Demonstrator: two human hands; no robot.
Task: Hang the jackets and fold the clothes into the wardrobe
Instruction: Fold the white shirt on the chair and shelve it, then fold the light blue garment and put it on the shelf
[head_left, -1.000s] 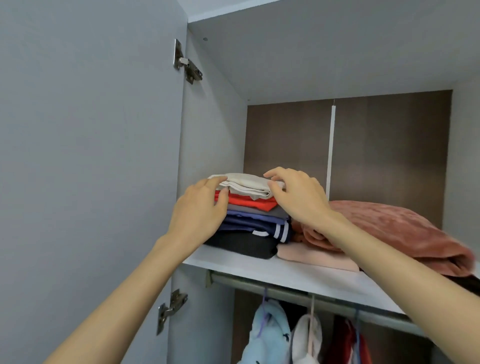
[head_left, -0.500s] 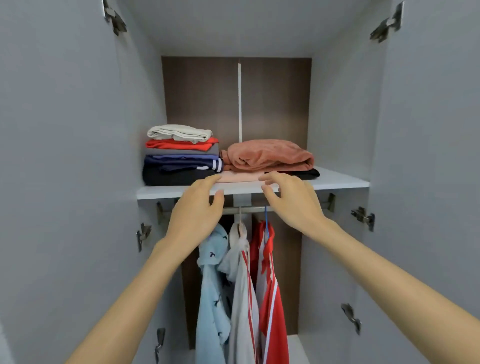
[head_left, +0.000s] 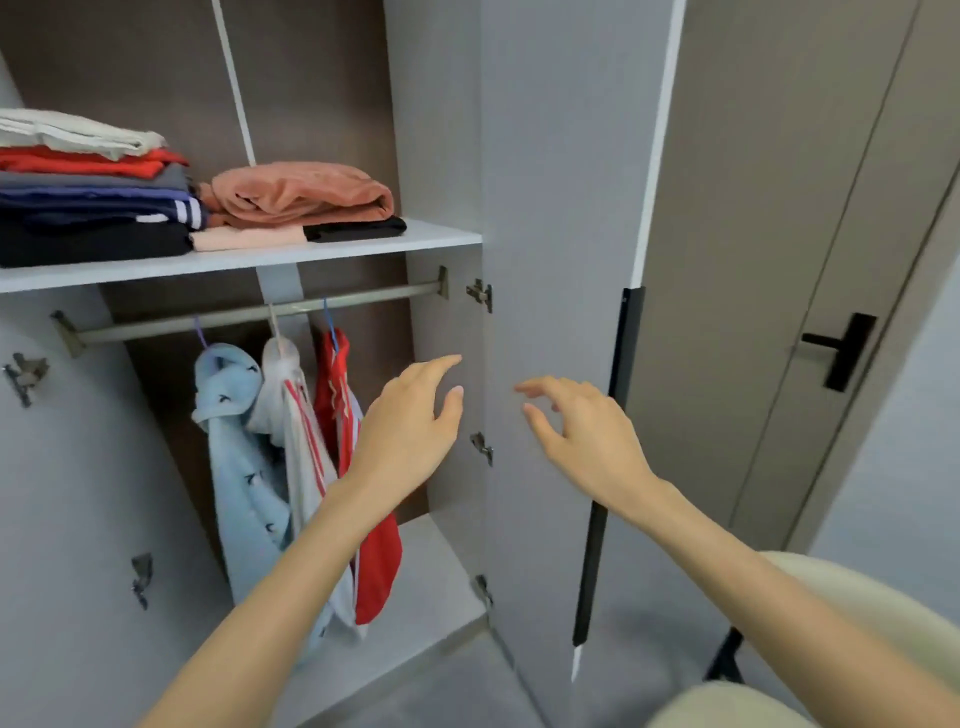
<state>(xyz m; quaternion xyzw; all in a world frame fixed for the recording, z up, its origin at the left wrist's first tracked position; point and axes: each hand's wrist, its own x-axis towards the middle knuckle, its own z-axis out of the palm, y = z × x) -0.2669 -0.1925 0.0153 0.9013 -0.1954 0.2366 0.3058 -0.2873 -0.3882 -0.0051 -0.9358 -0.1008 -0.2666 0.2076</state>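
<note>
Now withdrawn from the shelf, the left hand and right hand — fingers loosely spread, holding nothing — reach toward the open door. Folded clothes sit stacked on that shelf and jackets hang from the rail below — only closing up likely remains.

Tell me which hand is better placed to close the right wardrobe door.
Right, probably. The right hand hovers open before the door, close to its black handle; the left hand is by the hinges, where a pull would swing it poorly.
</note>
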